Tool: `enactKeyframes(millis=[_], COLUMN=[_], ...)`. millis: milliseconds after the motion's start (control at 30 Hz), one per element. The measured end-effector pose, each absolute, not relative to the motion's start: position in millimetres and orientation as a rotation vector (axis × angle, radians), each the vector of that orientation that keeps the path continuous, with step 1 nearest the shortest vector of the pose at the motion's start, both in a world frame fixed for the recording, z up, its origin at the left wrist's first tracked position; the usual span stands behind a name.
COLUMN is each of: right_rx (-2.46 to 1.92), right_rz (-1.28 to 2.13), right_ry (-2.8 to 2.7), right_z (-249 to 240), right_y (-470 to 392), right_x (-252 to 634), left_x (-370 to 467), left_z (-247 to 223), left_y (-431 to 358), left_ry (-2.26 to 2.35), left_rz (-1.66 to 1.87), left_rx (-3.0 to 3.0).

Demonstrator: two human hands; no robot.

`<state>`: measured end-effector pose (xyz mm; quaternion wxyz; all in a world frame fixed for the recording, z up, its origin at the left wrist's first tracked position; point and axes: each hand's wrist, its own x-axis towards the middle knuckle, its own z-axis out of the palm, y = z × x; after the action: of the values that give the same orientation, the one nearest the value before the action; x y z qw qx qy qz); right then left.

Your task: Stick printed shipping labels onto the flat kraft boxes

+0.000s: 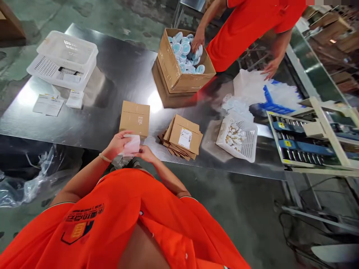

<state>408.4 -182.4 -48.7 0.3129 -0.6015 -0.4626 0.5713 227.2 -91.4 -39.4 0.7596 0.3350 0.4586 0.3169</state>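
Between my two hands, at the table's front edge, is a white slip of paper [132, 145], perhaps a label sheet. My left hand [117, 145] is closed on its left side, and my right hand [146, 153] pinches its lower right corner. Just beyond them a flat brown cardboard piece [135, 116] lies on the steel table, with small white print on it. To the right of my right hand sits an uneven stack of folded cardboard [193, 144], with a white printed label [185, 138] on its top piece.
White plastic baskets [89, 76] and printed slips [48, 104] are at the left of the table [120, 63]. A co-worker's hand [198, 37] reaches into a carton [183, 80] of round white-and-blue items. A basket [251, 145] of small parts and a roller conveyor [305, 151] stand right.
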Motion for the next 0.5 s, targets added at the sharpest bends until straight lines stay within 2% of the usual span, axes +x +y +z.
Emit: enactKeyframes(millis=[67,167,333,500], right_rx=[-1.510,-1.538,-1.540,-1.576], right_rz=[1.590,1.398,1.321,1.344], right_ry=[-1.061,-0.870,-0.896,-0.970], right_z=[-60.5,-59.9,-43.4,-45.5], right_y=[-178.9,-171.4,-147.6,-141.1], right_x=[382.2,380.5,394.9,396.8], left_x=[224.4,217.9,216.0,222.4], left_z=[-41.0,-44.2,-46.0,-51.0], left_y=[-82.2,-85.4,-114.3,-106.0], left_ry=[1.146,1.183,1.000,1.092], left_rz=[0.766,0.796,0.701,0.630], left_rx=[0.564,0.463,0.838,0.963])
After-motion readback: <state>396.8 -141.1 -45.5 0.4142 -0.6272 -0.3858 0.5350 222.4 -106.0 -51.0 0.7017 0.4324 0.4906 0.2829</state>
